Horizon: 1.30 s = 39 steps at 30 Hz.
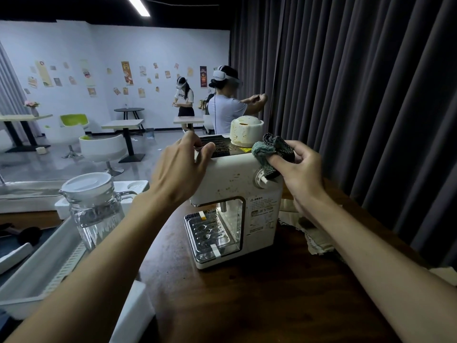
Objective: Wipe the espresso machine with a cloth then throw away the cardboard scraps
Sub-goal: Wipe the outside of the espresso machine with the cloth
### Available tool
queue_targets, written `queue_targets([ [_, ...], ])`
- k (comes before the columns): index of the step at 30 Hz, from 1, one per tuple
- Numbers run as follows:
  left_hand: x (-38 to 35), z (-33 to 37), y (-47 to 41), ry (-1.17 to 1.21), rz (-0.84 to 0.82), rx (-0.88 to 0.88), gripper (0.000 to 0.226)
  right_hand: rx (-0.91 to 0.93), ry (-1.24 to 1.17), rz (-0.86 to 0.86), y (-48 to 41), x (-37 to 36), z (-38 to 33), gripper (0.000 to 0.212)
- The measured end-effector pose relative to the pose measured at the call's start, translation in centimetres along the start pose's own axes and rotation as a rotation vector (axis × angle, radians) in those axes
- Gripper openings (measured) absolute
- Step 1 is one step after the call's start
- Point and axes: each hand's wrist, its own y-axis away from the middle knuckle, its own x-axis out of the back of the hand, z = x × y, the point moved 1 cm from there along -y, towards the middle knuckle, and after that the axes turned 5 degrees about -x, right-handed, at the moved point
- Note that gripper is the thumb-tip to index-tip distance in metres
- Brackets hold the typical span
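Observation:
A stained white espresso machine point(231, 184) stands on the dark wooden table point(259, 300), with a round white cap on top and a steel drip tray in front. My left hand point(181, 167) rests on its top left edge, fingers curled over the rim. My right hand point(300, 169) is closed on a bunched teal and dark knitted cloth point(270, 151), pressed against the machine's upper right corner by the round dial. A torn, ragged-edged pale sheet point(314, 235), possibly cardboard, lies on the table behind the machine, partly hidden by my right forearm.
A glass jug with a clear lid point(91, 206) stands left of the machine, beside white trays point(37, 263) and foam blocks. A dark curtain point(358, 95) hangs close on the right. Two people wearing headsets stand among café tables and chairs in the background.

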Motion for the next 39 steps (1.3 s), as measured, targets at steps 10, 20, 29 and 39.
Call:
queue_targets([
  [10,-1.0,1.8,-1.0,0.088,-0.004,-0.054,0.031,0.024,0.043,0.038,0.9,1.8,-0.8,0.022],
  [20,-2.3,2.2,-0.9,0.173,-0.031,-0.032,0.028,0.112,0.143,0.107,1.7,3.2,-1.0,0.025],
  [29,-2.0,0.1,0.4,0.22,-0.198,-0.073,0.036,0.174,0.344,0.117,2.1,2.9,-1.2,0.029],
  [39,-0.4,-1.5,-0.2,0.271,-0.369,-0.226,0.057,0.581,0.704,0.021,4.1,0.6,-2.3,0.041],
])
